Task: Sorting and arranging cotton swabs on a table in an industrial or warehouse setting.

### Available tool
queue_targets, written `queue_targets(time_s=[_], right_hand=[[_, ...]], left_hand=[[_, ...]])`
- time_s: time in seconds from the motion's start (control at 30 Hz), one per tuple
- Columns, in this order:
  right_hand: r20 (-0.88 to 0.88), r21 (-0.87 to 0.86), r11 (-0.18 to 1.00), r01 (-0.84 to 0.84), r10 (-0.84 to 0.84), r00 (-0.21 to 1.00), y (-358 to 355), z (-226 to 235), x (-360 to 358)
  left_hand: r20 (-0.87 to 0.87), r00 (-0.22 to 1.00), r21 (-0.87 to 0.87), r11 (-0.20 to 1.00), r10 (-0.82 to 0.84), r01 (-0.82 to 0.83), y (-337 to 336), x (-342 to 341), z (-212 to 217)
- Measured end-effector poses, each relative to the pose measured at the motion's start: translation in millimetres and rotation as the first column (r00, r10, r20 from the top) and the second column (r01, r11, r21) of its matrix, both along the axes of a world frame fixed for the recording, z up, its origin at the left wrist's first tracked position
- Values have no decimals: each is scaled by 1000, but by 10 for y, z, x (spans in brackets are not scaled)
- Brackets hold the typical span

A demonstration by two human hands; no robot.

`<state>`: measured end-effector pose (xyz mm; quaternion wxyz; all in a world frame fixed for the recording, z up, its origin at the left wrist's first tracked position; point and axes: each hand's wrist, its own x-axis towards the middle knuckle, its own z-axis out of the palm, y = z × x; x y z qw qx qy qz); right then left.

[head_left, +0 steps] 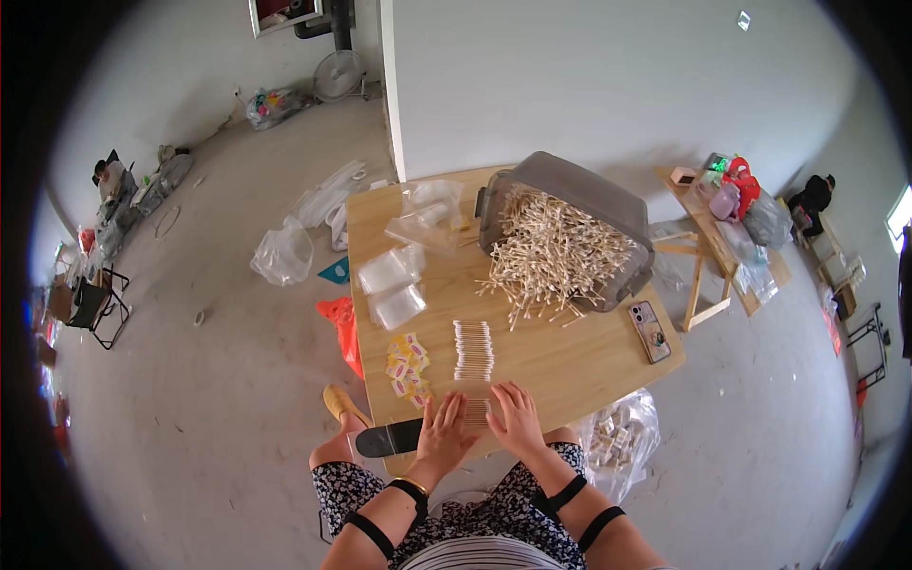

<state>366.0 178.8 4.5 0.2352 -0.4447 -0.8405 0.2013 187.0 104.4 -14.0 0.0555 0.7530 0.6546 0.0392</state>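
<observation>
Left hand (444, 429), right hand (516, 419) flat on cotton swab row (474, 353); wooden table (579, 366).

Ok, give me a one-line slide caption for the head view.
Both hands flatten a row of cotton swabs on a wooden table beside a tipped grey bin.

Black straps (410, 491) banding both bare forearms, gold bangle (414, 483) at left wrist, dark floral skirt (494, 518), striped top (475, 556), yellow shoe (340, 402)

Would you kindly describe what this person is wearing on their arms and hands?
Both forearms are bare, each with two black straps around it. The left hand has a gold bangle at the wrist; the right hand wears nothing. No gloves or sleeves show.
</observation>
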Motion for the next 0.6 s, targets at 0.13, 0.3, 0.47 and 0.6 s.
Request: queue_targets(time_s=[0.13,0.3,0.47,0.6], right_hand=[[179,-33,998,-49,54,982,-204,-104,106],[241,-28,999,-37,43,970,-237,-140,-20],[471,49,998,-42,14,882,-271,-190,-147],[333,30,999,-41,28,942,-260,-226,-141]], left_hand=[[150,988,-19,1000,28,-25,-11,-83,83],[97,985,-13,990,142,-141,-8,-101,43],[17,999,-36,999,37,-37,-7,26,2],[33,998,-12,999,51,-51,3,36,-8]])
